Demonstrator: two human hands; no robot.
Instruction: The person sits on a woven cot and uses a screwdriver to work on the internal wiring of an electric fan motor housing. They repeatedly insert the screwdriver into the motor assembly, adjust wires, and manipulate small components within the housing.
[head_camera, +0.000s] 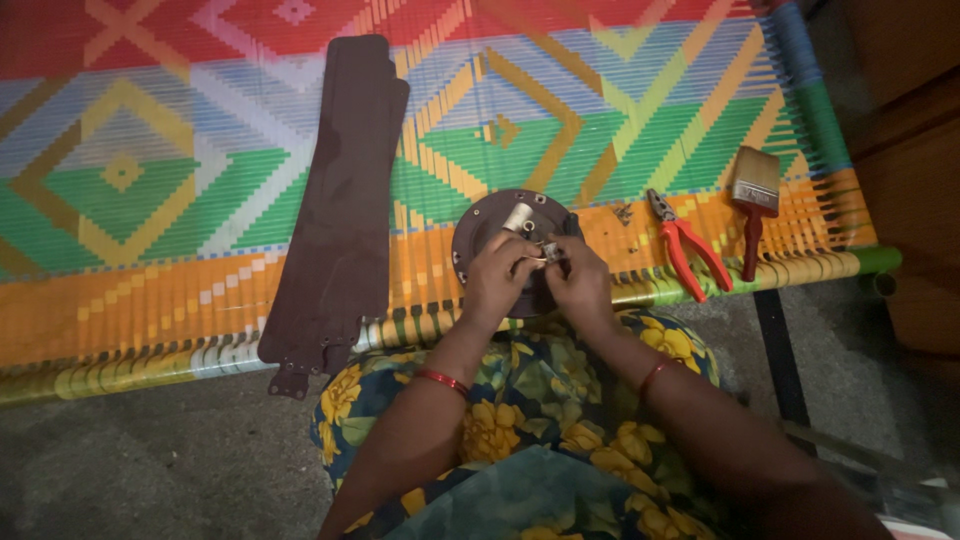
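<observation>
At the woven cot's (150, 300) front edge, the left hand (497, 280) and right hand (577, 283) pinch together on a small metal fitting (549, 251) atop the fan motor (490, 220), seemingly loosening it, which calls for steady twisting.

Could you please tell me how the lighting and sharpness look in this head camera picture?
Head view: dim overall, corners dark; the woven cot is brightest though softly smeared; left hand and right hand on the round fan motor look slightly blurred; straight edges bow outward from the wide lens.
</observation>
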